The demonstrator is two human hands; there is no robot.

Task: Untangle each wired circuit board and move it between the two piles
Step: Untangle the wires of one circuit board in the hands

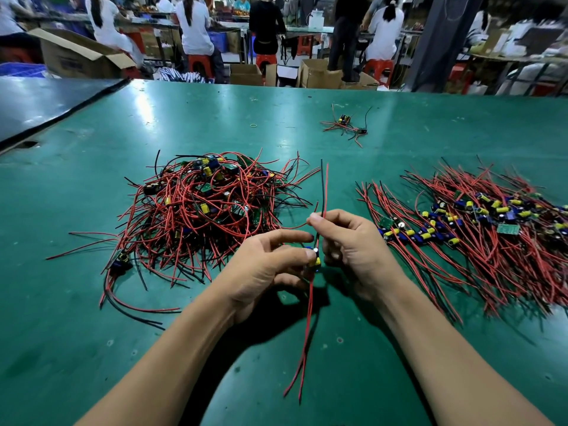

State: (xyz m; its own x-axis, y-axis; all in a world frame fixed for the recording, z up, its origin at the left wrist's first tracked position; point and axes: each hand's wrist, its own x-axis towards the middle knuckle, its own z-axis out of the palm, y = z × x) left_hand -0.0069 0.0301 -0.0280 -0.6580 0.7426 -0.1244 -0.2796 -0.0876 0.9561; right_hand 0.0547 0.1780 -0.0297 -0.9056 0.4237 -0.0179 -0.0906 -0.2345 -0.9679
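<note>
Head view. Between the two piles, above the near middle of the table, lifted off the top: one circuit board, small, with a yellow part on it.

Gripped at the board itself by the left hand, with thumb and forefinger pinching it. Pinched just above the board by the right hand: a black and a red wire, pointing up and away toward the far edge. Hanging down from the board toward the near edge: two more red wires.

So, long axis of the whole piece from near edge to far edge, almost straight. Seemingly free of the tangled pile on the left side.

Sorted pile to the right of the hands, toward the right edge, with the right hand the nearer one. Laid there on a slant, wires from far-left to near-right, boards in a band across the middle.

Probably needs a turn of the piece to the same slant before laying down, board onto the band.
</note>
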